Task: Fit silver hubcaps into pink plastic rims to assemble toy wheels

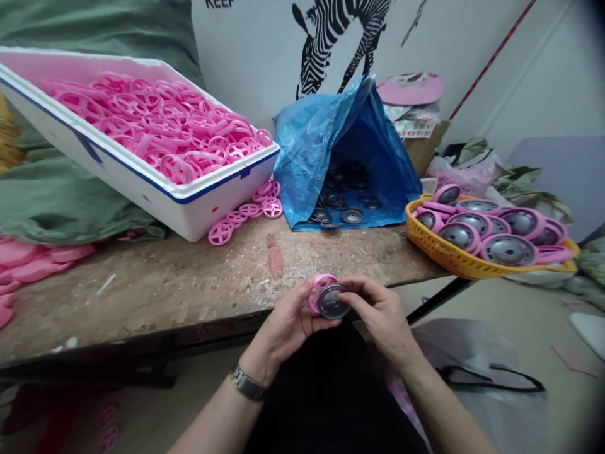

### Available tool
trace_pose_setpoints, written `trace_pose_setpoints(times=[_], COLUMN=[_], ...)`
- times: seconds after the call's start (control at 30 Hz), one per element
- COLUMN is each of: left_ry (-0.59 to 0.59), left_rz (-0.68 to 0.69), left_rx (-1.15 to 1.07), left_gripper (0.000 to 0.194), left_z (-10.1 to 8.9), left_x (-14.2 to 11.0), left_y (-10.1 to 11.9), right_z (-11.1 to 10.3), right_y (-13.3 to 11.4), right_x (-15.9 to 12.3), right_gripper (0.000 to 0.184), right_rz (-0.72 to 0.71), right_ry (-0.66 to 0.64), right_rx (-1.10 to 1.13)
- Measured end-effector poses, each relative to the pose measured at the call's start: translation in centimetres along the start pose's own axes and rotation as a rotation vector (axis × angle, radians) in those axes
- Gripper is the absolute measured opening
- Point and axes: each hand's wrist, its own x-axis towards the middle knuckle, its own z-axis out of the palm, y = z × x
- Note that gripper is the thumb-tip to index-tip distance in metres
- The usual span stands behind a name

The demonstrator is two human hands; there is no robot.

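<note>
Just off the table's front edge, my left hand (293,320) is closed around a pink plastic spoked wheel (316,291), gripping its rim. My right hand (378,309) pinches a dark grey disc (332,304), thumb on its face. The disc overlaps the lower right of the pink wheel, and I cannot tell whether it sits inside the rim. More dark discs (352,216) lie in the mouth of a blue plastic bag (307,135) on the table. Loose pink wheels (221,232) rest beside a white foam box (208,211), heaped with the same wheels.
On the right, a yellow basket (437,257) holds several pink wheels with grey discs fitted in them (509,251). The worn wooden table (165,277) spans the front. Pink pieces (42,261) lie at its left end, by a green sack (61,208).
</note>
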Motion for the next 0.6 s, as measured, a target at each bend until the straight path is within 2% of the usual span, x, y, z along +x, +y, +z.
trace_pose_setpoints(times=[0.23, 0.47, 0.6], left_ry=[-0.007, -0.065, -0.091], left_rz=[-0.046, -0.067, -0.072], left_rx=[-0.036, -0.018, 0.007], left_gripper=[0.031, 0.034, 0.034], left_z=[0.5, 0.6, 0.5], left_x=[-0.1, -0.3, -0.3], left_y=[-0.9, -1.4, -1.5], right_z=[-0.2, -0.3, -0.5], right_y=[0.3, 0.6, 0.9], right_x=[-0.1, -0.2, -0.4], right_gripper=[0.011, 0.012, 0.020], right_rz=[-0.019, -0.182, -0.056], right_ry=[0.019, 0.073, 0.021], right_rx=[-0.040, -0.195, -0.187])
